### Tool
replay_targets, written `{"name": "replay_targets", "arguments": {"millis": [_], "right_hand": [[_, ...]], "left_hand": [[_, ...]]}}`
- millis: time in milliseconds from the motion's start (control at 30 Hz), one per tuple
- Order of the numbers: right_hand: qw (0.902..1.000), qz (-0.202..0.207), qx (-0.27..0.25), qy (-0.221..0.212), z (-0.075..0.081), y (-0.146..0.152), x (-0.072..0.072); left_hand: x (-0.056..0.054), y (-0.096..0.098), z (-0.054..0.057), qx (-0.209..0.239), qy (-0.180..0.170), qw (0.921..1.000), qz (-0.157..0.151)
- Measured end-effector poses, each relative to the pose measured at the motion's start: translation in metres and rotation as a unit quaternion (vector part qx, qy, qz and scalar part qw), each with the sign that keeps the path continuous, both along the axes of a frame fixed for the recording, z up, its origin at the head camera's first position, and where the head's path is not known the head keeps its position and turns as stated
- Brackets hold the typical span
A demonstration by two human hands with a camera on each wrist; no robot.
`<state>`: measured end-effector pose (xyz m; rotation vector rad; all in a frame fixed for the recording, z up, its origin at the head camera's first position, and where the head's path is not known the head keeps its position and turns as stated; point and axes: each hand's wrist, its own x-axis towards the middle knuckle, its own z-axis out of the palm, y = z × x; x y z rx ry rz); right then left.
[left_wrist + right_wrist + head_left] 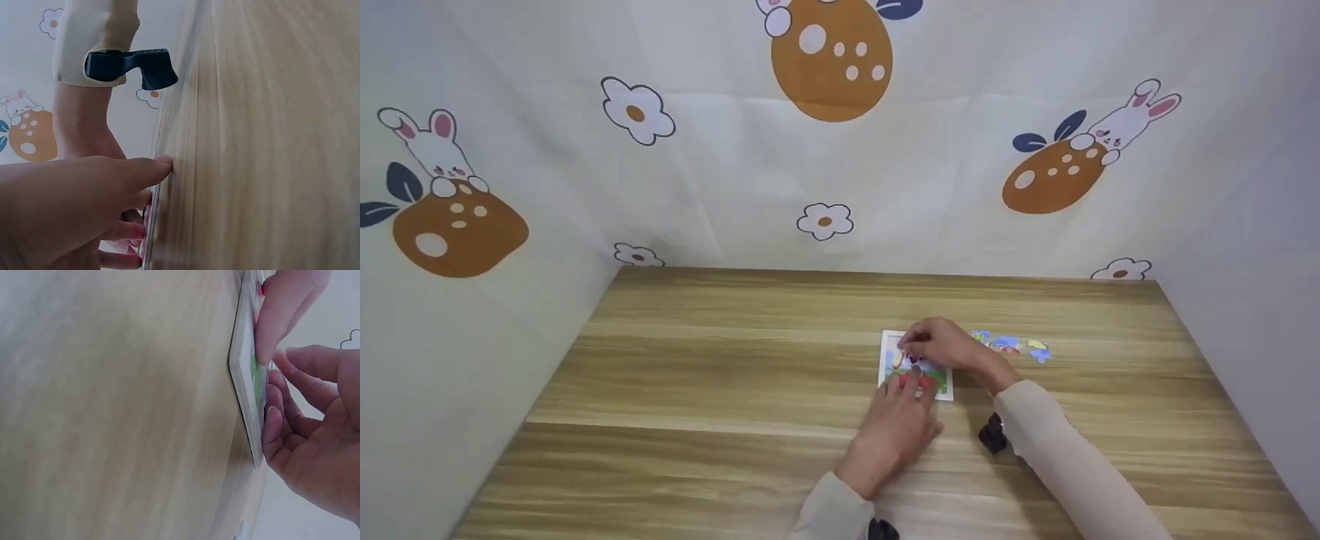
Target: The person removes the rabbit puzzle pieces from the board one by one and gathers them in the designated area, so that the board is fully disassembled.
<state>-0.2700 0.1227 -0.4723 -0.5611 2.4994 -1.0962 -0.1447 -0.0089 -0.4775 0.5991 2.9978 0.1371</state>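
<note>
A small jigsaw puzzle in a white-edged tray [949, 394] lies flat on the table, with a colourful picture of blue, green and red. My left hand [896, 427] reaches over its near edge, and its extended fingers press on the red and green part. Above the upper left part of the tray, my right hand [949, 345] has its fingers curled and its thumb close to the forefinger. It seems to pinch a puzzle piece, mostly hidden by the fingertips. In the right wrist view several curled fingers [273, 424] rest at the tray's side.
Several loose puzzle pieces [1006, 343] lie on the wooden table [697, 375] just right of the tray. Each sleeve carries a black wrist mount [994, 433]. A printed cloth [720, 165] with rabbits and flowers stands behind the table and along its sides.
</note>
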Motion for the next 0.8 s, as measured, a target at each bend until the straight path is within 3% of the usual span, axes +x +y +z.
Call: {"name": "replay_targets", "arguments": {"millis": [467,800], "right_hand": [[0.9988,0.016,-0.001,-0.047,0.0031,0.0002,-0.0010],[0.9982,0.012,-0.020,-0.055,0.0029,-0.0013,-0.0014]], "left_hand": [[-0.0011,0.0001,0.0007,-0.015,-0.010,0.9998,-0.004],[-0.0013,0.0002,0.0000,-0.013,-0.012,0.9998,-0.002]]}}
